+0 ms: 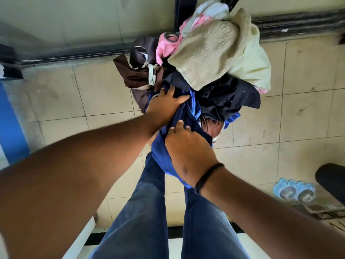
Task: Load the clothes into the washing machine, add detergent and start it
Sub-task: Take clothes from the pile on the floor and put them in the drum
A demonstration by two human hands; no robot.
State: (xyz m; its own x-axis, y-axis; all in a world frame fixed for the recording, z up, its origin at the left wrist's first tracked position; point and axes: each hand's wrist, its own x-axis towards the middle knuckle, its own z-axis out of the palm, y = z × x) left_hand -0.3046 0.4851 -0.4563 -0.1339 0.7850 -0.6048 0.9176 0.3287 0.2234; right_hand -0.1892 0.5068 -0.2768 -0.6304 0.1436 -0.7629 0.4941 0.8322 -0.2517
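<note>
The heap of clothes centres on a royal blue garment (168, 146); above it lie a black shirt (227, 98), a beige woven-textured towel (209, 58) over pale yellow cloth (255, 58), and pink fabric (166, 47). Left of the blue garment hangs glossy brown cloth (134, 75) with cream trim. Below it are dark blue jeans (141, 212) on a floor (74, 94) of cream tiles with dark grout lines.

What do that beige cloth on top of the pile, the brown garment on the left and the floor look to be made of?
The beige cloth looks like a coarse woven or terry towel: its surface shows a grainy, matte texture. The brown garment seems a smooth satin-like synthetic, since its folds catch a soft sheen. The floor appears to be pale ceramic tile, matte and scuffed, with visible grout lines.
</note>
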